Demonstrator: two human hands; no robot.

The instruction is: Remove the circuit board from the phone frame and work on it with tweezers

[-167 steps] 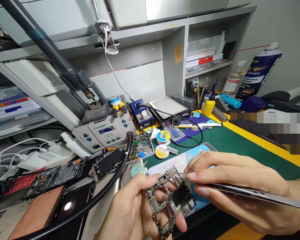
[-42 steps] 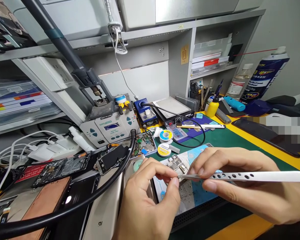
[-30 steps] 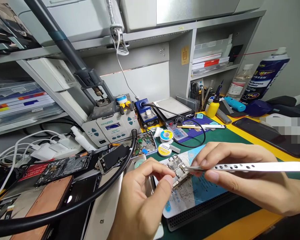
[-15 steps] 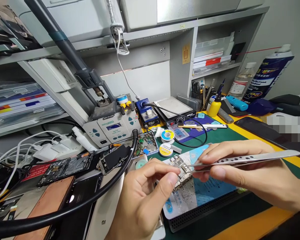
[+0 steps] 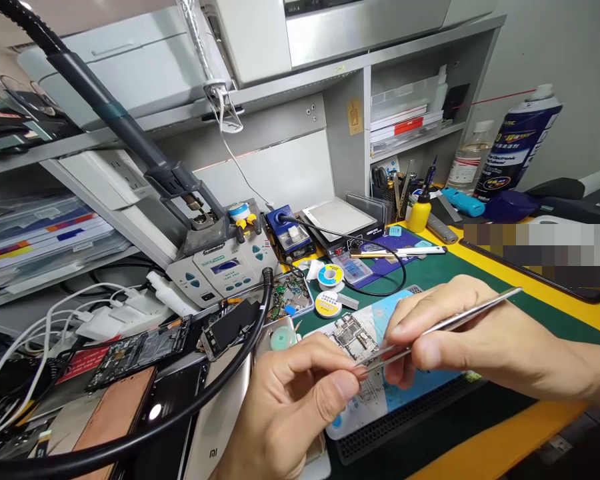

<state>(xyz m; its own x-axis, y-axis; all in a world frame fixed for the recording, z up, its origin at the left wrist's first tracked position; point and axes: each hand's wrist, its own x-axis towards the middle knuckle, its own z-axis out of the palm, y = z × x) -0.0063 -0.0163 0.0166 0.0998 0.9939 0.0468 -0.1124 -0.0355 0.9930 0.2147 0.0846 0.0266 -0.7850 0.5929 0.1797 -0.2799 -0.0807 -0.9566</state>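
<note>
My right hand grips a pair of metal tweezers between thumb and fingers. The tweezer tips reach the fingertips of my left hand. Thumb and index finger of my left hand are pinched together there; whatever lies between them is too small or too hidden to name. Just beyond the fingertips, a phone circuit board rests on a white and blue sheet. My left hand covers part of the board's near side.
Left of my hands lie a gold phone back and a thick black hose from the soldering station. Behind the board are solder reels and a tray of boards. A yellow bottle stands farther right.
The tweezers have turned to show their narrow edge, and their tips have come down to my left fingertips. My right hand has shifted slightly left. The camera view has tilted and shifted.
</note>
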